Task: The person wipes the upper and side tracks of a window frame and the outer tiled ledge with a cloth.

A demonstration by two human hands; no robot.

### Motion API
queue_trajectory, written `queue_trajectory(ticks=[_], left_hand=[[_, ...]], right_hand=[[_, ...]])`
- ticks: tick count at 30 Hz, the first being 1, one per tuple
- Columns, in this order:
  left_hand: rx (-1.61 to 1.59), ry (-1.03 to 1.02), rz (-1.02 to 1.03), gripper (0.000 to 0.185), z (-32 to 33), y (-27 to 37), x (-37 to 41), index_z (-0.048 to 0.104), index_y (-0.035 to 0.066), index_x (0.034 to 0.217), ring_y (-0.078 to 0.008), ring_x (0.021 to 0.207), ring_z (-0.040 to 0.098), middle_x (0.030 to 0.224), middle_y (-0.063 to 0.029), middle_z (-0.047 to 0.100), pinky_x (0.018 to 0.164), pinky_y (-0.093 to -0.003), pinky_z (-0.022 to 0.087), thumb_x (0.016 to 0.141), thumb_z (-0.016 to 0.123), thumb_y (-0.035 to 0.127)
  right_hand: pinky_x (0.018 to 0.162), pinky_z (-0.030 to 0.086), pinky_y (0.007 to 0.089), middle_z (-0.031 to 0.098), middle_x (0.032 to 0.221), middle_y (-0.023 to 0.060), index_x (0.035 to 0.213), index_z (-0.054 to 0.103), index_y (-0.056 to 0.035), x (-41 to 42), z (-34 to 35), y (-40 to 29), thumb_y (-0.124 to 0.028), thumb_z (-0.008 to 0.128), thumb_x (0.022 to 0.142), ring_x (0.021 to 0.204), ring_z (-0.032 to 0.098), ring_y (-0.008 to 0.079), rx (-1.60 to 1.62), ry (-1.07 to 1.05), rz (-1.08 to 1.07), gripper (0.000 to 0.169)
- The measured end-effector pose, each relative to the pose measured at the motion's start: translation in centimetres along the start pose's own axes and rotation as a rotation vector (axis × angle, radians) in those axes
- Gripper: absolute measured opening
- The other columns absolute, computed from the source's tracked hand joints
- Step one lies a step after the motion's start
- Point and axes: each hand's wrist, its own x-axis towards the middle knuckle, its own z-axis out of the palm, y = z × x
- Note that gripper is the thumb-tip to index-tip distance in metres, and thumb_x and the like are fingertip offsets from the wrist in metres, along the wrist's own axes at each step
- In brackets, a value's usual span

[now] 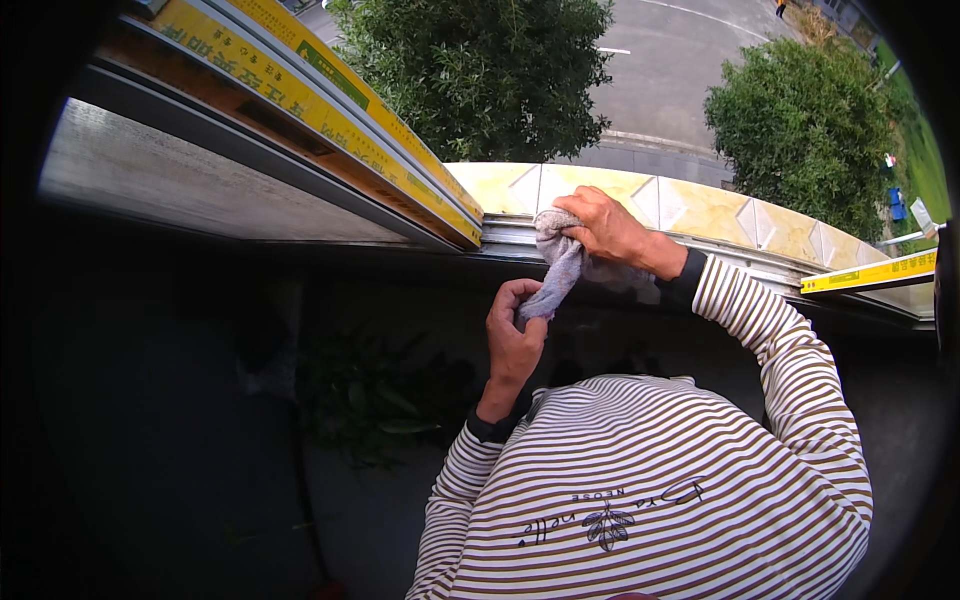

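Observation:
A greyish-purple cloth (559, 270), bunched and partly twisted, hangs between my two hands over the window's metal sill track (510, 234). My right hand (611, 231) grips its upper end above the track, close to the tiled outer ledge (600, 193). Lower down, on the room side, my left hand (516, 334) pinches the cloth's lower end between thumb and fingers. Part of the cloth behind my right wrist is dim and hard to make out.
Window frames with yellow printed film stand at the left (300, 112) and the right (870, 274). Leafy plants (382, 405) are in the dark below left. Outside, beyond the ledge, are trees (480, 75) and a paved road (660, 82) at a lower level.

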Motion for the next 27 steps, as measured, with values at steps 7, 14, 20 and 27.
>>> queue_trajectory(ticks=[7,14,20,27], left_hand=[[-0.145,0.203,0.121,0.042,0.0,2.2,-0.1,0.052,-0.003,0.112,-0.0117,0.090,0.056,0.102,-0.0084,0.056,0.084,-0.0245,0.047,0.072,0.044,-0.011],[-0.121,0.248,0.076,0.040,-0.4,1.7,-0.1,0.052,-0.003,0.112,-0.0124,0.090,0.055,0.104,-0.0093,0.056,0.082,-0.0250,0.048,0.073,0.046,-0.011],[-0.145,0.185,0.033,0.038,0.1,0.7,0.0,0.054,-0.003,0.110,-0.0119,0.086,0.056,0.101,-0.0077,0.057,0.081,-0.0250,0.049,0.073,0.046,-0.011],[-0.085,0.060,0.032,0.036,0.4,0.2,1.2,0.054,-0.001,0.110,-0.0120,0.091,0.057,0.103,-0.0066,0.058,0.083,-0.0243,0.047,0.076,0.048,-0.010]], right_hand=[[0.072,0.048,0.0453,0.061,0.081,0.0185,0.086,0.059,-0.0022,5.8,4.7,-0.6,-0.023,0.067,0.084,0.082,0.061,0.0380,0.173,0.061,-0.008,0.022],[0.076,0.043,0.0440,0.057,0.091,0.0119,0.086,0.067,-0.0088,5.8,5.9,-2.5,-0.028,0.070,0.078,0.093,0.057,0.0320,-0.196,-0.002,0.041,0.020],[0.078,0.034,0.0459,0.050,0.097,0.0128,0.094,0.065,-0.0114,5.3,4.7,-2.6,-0.033,0.072,0.074,0.100,0.049,0.0298,-0.198,-0.135,0.075,0.030],[0.081,0.037,0.0479,0.055,0.094,0.0098,0.096,0.063,-0.0124,4.0,7.1,-1.7,-0.028,0.071,0.074,0.099,0.055,0.0281,-0.398,-0.026,0.031,0.028]])
